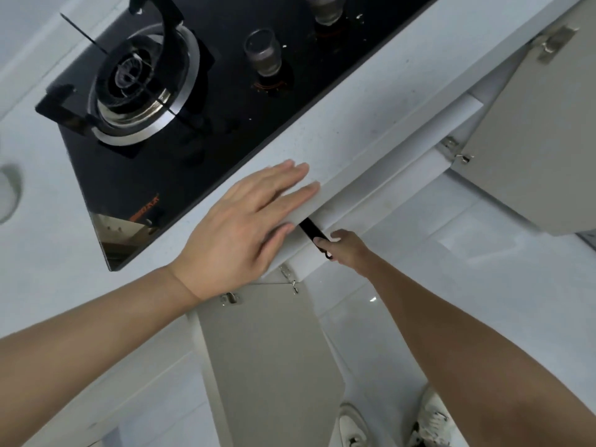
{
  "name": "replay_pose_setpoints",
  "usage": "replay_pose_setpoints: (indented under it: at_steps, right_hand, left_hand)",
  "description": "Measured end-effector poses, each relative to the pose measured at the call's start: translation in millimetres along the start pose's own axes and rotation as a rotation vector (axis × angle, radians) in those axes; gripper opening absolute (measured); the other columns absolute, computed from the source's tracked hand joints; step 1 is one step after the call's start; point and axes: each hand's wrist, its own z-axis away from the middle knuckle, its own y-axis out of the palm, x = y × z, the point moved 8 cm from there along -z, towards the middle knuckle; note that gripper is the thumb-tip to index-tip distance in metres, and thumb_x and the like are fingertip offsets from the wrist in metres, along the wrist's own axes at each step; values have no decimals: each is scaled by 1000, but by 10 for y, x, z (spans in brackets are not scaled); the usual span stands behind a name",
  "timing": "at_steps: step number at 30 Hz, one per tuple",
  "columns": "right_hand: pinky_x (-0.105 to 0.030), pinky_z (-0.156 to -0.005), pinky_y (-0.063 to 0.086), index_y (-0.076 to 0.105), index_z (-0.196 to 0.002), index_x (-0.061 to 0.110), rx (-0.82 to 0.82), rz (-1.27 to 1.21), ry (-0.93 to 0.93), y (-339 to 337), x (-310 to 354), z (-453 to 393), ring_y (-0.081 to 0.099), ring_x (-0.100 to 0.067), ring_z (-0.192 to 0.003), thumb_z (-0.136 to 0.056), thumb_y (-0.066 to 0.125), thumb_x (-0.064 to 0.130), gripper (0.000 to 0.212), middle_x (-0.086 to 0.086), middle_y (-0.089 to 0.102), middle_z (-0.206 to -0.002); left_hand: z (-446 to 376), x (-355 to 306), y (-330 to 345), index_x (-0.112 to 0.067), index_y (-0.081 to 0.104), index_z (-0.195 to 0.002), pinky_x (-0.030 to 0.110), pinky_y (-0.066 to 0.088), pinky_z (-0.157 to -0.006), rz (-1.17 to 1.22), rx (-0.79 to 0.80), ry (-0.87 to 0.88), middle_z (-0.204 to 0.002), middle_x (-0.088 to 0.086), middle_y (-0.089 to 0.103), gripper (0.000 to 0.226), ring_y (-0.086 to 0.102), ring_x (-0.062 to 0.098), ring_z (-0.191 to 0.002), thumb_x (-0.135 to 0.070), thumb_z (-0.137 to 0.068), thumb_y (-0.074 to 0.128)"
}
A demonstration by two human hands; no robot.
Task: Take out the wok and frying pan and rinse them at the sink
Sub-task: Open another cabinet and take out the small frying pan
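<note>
A black pan handle (312,231) sticks out from under the white countertop (338,130), out of the open cabinet below. My right hand (345,248) is closed around the handle's end, just below the counter's front edge. The pan's body is hidden inside the cabinet, so I cannot tell whether it is the wok or the frying pan. My left hand (245,221) lies flat on the counter's front edge, fingers spread, holding nothing.
A black glass gas hob (225,124) with a burner (138,85) and two knobs (263,53) is set in the counter. Two beige cabinet doors (271,356) (535,140) stand open. White floor tiles (467,285) and my white shoes (351,427) lie below.
</note>
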Motion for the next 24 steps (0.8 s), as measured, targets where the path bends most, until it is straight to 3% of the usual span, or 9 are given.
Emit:
replay_pose_setpoints:
  at_steps: [4,7,10,21,24]
  right_hand:
    - [-30,-56,56,63,-108,7,92,226,-93,383,426,-421,73,-22,-66,-82,70,43,45,-9,73,-87]
    - [-20,-41,46,59,-108,5,133,198,-21,595,423,-559,61,-16,-46,-89,63,25,28,-9,69,-79]
    - [-21,-40,41,57,-98,3,114,160,-12,603,350,-470,50,-19,-47,-91,60,15,14,-13,57,-70]
    - [-24,-41,41,53,-85,8,71,45,41,103,-185,592,47,-17,-44,-88,67,17,17,-7,51,-62]
    - [-24,-42,43,55,-89,7,48,26,68,-37,-307,955,48,-17,-44,-90,67,19,17,-6,52,-62]
  left_hand:
    - [15,55,6,-4,52,-140,48,36,-113,2,-7,11,-150,13,44,45,34,27,-145,-8,-96,60]
    - [9,50,10,-3,54,-139,46,36,-113,14,-10,11,-149,14,45,44,35,27,-145,-6,-95,61]
    - [4,40,11,-3,54,-138,47,37,-112,16,-15,11,-149,15,45,44,36,27,-144,-6,-95,61]
    - [26,-12,13,-4,49,-143,48,35,-113,-96,1,30,-151,13,43,46,33,28,-145,-12,-98,56]
    - [29,-33,19,-5,47,-145,48,34,-114,-144,14,37,-153,13,41,48,32,28,-146,-12,-98,55]
